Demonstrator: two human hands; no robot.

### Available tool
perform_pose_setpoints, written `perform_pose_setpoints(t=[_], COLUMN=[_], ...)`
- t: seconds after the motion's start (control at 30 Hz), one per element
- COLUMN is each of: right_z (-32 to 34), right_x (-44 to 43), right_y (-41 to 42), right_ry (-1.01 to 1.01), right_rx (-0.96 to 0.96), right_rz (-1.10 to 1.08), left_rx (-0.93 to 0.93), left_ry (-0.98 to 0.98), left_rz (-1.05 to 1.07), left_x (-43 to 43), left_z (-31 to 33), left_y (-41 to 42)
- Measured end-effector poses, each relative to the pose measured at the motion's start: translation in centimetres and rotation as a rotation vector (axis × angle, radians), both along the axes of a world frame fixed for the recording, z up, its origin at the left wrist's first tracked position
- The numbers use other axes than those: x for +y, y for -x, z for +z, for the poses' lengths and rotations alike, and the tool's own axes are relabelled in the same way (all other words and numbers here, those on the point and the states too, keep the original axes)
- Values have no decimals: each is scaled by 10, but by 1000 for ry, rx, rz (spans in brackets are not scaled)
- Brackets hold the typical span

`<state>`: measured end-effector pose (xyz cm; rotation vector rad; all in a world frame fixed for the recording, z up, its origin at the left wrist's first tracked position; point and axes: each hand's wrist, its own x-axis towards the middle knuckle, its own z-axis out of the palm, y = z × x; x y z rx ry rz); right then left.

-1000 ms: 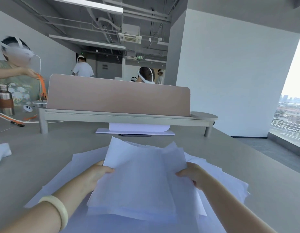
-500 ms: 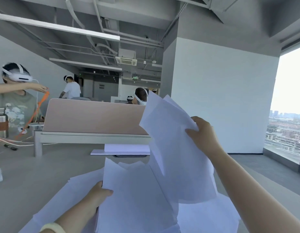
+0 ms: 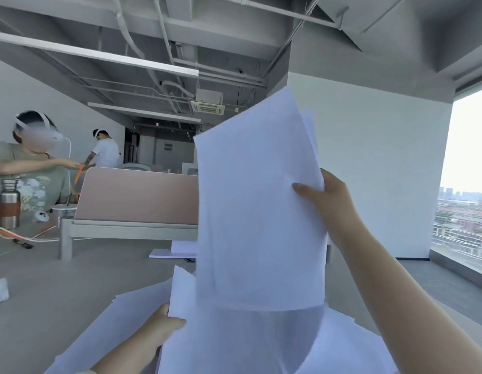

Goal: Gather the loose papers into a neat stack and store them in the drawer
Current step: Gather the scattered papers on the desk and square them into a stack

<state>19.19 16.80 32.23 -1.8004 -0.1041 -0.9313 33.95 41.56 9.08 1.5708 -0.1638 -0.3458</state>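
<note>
My right hand (image 3: 327, 201) grips a bunch of white sheets (image 3: 257, 211) by their right edge and holds them upright, well above the desk. My left hand (image 3: 160, 326) pinches the left edge of a second bunch of white sheets (image 3: 234, 341) lower down, near the desk. More loose papers (image 3: 121, 319) lie spread flat on the grey desk (image 3: 45, 292) under both hands. No drawer is in view.
A pink divider panel (image 3: 137, 195) on a pale shelf crosses the desk behind the papers, with a white sheet (image 3: 167, 252) under it. A steel bottle (image 3: 8, 203) and orange cables lie at the left. Two people with headsets are at the left; a window is at the right.
My right hand has lifted its bunch of sheets off the pile and raised them upright, higher than half a second ago. The left hand has kept its hold low down.
</note>
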Motion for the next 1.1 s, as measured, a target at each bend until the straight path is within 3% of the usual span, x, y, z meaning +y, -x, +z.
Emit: perform_pose_setpoints(t=[0.13, 0.2, 0.3, 0.4, 0.47, 0.53, 0.63, 0.7, 0.77, 0.9, 1.0, 1.1], right_z=[-37, -80, -148, -194, -212, -217, -214, -211, -202, -159, -113, -95], right_x=[-6, -11, -19, -20, -15, -5, 10, 10, 6, -8, -8, 1], right_y=[-21, -32, -44, -53, -60, -63, -67, -68, -64, -62, -56, -43], right_ry=[-110, -163, -228, -228, -216, -161, -97, -84, -196, -253, -255, -188], right_rx=[206, 417, 667, 790, 825, 830, 826, 776, 704, 532, 327, 257], right_rz=[56, 74, 118, 142, 152, 186, 271, 205, 163, 256, 233, 251], left_rx=[-64, 28, 24, 152, 139, 34, -80, -122, -176, -391, -542, -582], left_ry=[28, 13, -56, -61, -73, -137, -199, -126, -5, 151, 173, 112], left_rz=[28, 36, 46, 23, -18, -120, -107, -81, -59, -27, -12, 14], left_x=[11, 12, 4, 11, 10, 3, -2, -2, -2, -8, -11, -9], left_z=[-70, -47, -2, -9, -10, -5, -5, -1, 9, 57, 102, 119], left_y=[-81, -54, 3, -1, -4, -1, -1, 1, 7, 24, 33, 35])
